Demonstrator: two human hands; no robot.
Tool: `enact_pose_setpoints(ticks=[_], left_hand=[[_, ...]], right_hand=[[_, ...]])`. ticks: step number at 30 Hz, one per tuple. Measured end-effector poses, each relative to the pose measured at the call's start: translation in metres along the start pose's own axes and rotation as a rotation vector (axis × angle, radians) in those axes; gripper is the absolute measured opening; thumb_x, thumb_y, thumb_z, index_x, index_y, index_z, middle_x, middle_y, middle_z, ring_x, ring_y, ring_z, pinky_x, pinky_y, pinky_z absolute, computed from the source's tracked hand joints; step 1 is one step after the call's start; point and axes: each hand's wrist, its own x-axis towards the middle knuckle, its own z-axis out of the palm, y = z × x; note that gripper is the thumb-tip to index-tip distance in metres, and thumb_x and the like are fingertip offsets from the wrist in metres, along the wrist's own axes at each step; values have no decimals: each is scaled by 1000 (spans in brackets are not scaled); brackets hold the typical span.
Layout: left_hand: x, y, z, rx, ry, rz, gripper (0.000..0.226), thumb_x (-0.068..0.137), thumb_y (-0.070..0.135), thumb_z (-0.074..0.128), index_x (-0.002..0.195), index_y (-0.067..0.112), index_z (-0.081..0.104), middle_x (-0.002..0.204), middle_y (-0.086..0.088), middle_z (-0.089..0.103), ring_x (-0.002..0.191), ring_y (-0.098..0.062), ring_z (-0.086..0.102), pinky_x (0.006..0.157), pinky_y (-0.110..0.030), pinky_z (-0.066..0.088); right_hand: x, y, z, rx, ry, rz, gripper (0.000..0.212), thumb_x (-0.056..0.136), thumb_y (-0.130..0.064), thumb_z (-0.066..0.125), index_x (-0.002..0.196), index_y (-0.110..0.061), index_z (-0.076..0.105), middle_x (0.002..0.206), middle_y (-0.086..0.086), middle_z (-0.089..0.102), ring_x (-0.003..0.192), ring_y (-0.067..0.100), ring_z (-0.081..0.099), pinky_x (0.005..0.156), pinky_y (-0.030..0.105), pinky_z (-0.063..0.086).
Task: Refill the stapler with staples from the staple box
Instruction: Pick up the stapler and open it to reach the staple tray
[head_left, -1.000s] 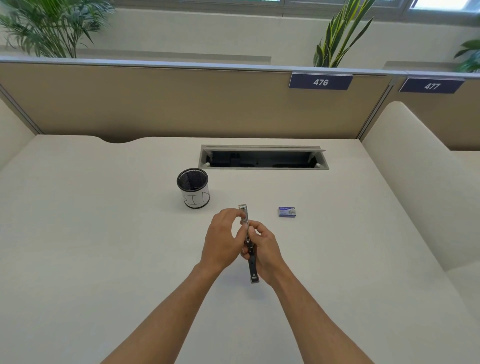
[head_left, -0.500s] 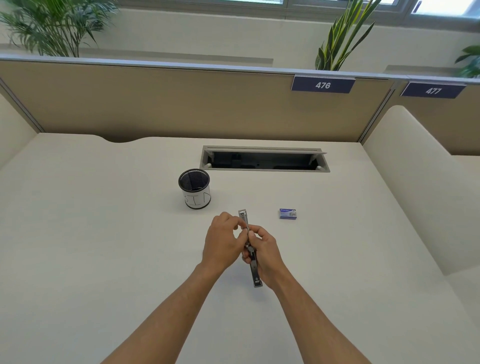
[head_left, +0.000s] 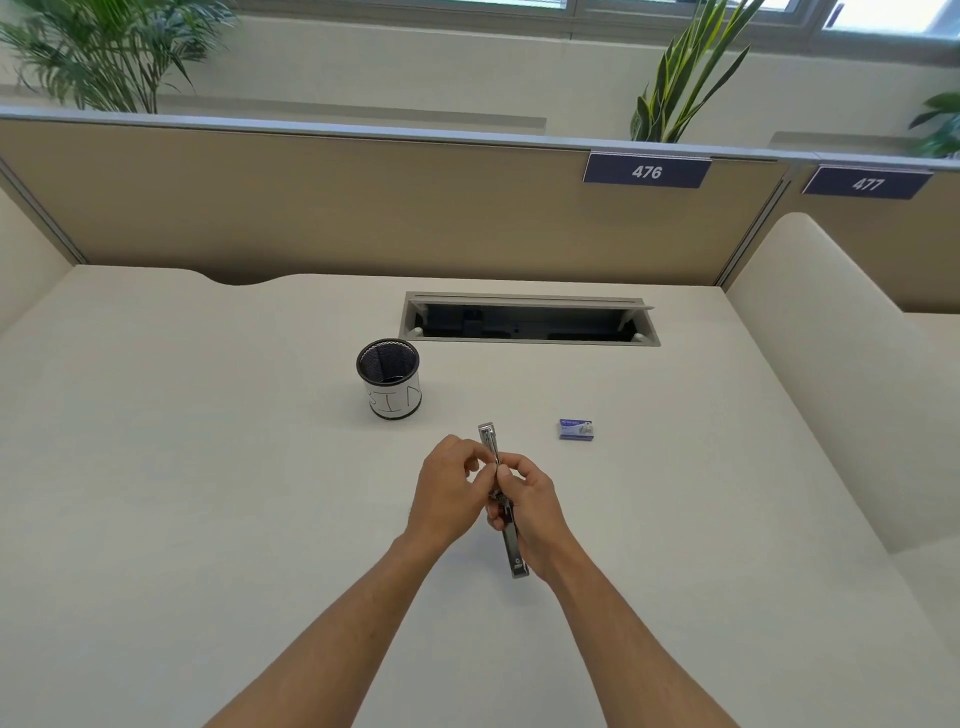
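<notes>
Both my hands hold a slim metal stapler (head_left: 511, 545) swung open lengthwise above the desk, its silver far end pointing away from me. My right hand (head_left: 530, 506) grips its middle from the right. Fingertips of my left hand (head_left: 449, 493) pinch the upper part near the middle. The hands hide the stapler's hinge area. A small blue staple box (head_left: 576, 429) lies shut on the desk, to the right of and beyond the hands, apart from them.
A black mesh cup (head_left: 389, 378) with a white label stands beyond my left hand. An open cable tray (head_left: 527, 321) is set into the desk (head_left: 208, 467) further back. A tan partition closes the far edge; a cream divider rises at the right.
My hands and the stapler have stayed nearly in place; the fingers of my left hand have shifted slightly on the stapler's upper part. The staple box has not moved.
</notes>
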Motion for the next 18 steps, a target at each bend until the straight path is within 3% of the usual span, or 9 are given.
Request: enact_pose_setpoints(ticks=[2,5,7,9,12,14,18], left_hand=[[-3,-1,2,-232,58,-164,7,82,14,67,82,21,67,83,2,67,79,-10,63,70,-16,48],[0,-1,7,-731,128,-541,8,90,12,60,93,11,67,95,-9,71,88,-19,68,77,-30,55],[3,2,8,-1079,116,-703,18,95,12,52,99,1,65,96,-16,72,89,-25,70,76,-33,56],[6,6,8,-1282,110,-761,26,98,15,44,101,-2,64,94,-17,72,87,-27,70,75,-34,56],[8,9,8,-1399,126,-770,28,99,15,40,91,2,63,84,-13,68,74,-22,67,67,-30,55],[9,11,8,-1412,116,-773,26,97,13,40,87,4,62,81,-11,65,70,-20,64,64,-29,54],[11,12,8,-1502,121,-761,26,98,14,37,93,2,60,90,-15,67,81,-25,66,79,-35,54]], right_hand=[[2,-5,1,-70,21,-38,19,100,-10,44,105,-11,62,66,5,60,48,16,47,44,26,40],[6,-15,1,-256,80,-86,18,99,-16,46,101,-21,62,71,4,63,50,12,49,47,24,42],[9,-20,3,-469,130,-159,17,98,-18,47,102,-24,62,74,-2,65,53,5,53,52,18,43],[10,-24,8,-765,135,-319,19,97,-17,46,108,-23,61,78,-3,65,62,2,57,57,15,43],[9,-23,14,-1232,48,-558,26,94,-15,45,117,-16,57,92,9,61,74,21,52,62,29,40],[10,-26,15,-1336,31,-639,27,92,-16,47,117,-13,57,93,13,58,75,25,53,59,30,37],[11,-33,12,-1382,96,-763,30,89,-5,53,118,-10,60,82,15,58,67,28,56,51,28,35]])
